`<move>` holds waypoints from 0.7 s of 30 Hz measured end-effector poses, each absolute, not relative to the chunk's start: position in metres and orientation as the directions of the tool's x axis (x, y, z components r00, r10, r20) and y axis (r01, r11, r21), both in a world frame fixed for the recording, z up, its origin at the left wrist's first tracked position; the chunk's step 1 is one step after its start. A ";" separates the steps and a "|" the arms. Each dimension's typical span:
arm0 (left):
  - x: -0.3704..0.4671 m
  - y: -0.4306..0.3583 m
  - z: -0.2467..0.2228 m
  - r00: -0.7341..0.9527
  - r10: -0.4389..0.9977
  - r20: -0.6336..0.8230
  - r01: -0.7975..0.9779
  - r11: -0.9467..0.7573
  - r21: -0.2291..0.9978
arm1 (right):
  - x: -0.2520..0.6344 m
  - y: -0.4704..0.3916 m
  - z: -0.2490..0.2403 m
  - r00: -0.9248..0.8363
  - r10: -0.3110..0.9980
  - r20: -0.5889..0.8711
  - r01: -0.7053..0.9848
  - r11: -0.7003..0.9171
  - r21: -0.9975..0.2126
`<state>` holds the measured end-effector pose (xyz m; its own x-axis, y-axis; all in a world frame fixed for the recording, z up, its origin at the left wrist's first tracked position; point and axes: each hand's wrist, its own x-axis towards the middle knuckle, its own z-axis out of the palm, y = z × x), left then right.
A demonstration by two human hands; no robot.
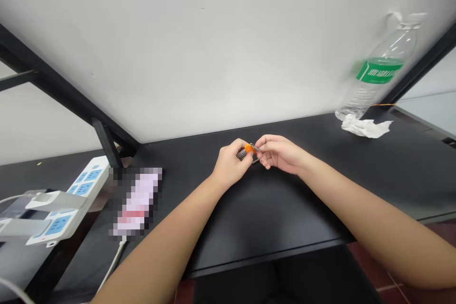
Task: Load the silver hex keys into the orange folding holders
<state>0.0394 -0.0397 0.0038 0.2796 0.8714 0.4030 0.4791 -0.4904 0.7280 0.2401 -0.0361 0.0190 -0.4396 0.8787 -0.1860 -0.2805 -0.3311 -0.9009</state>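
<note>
Over the middle of the black table, my left hand [231, 164] is closed around a hex key set [248, 148]. Its orange holder shows between thumb and forefinger, and several thin metal rods stick out beside the palm. My right hand [281, 153] meets it from the right, thumb and forefinger pinching a short metal hex key [255, 148] at the holder's edge. The other fingers of that hand are curled loosely below. Both hands nearly touch. Most of the set is hidden by my left fingers.
At the back right stand a clear plastic bottle [379, 71] with a green label and a crumpled tissue [365, 127]. A blurred-out phone [138, 202] with a white cable lies left on the black table [263, 221]. Further left is a white power strip [76, 194] with plugs.
</note>
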 end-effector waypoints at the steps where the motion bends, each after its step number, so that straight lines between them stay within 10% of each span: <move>1: 0.039 -0.040 0.004 0.279 0.872 0.403 0.480 -0.490 0.728 | 0.241 -0.035 0.018 -0.455 0.871 -0.184 -0.294 -0.342 -0.893; 10: 0.040 -0.042 0.006 0.290 0.851 0.437 0.499 -0.525 0.690 | 0.245 -0.030 0.016 -0.534 0.786 -0.312 -0.267 -0.507 -0.820; 16: 0.041 -0.041 0.005 0.310 0.857 0.411 0.530 -0.515 0.674 | 0.232 -0.039 0.016 -0.284 0.942 -0.178 0.170 -0.133 -0.976; 21: 0.037 -0.039 0.006 0.319 0.846 0.427 0.556 -0.532 0.638 | 0.248 -0.031 0.020 -0.174 0.980 0.093 0.606 0.181 -0.774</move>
<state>0.0366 -0.0390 0.0064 0.3195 0.8459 0.4271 0.5559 -0.5323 0.6385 0.2484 -0.0313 0.0202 -0.1738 0.9804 0.0930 0.6062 0.1809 -0.7744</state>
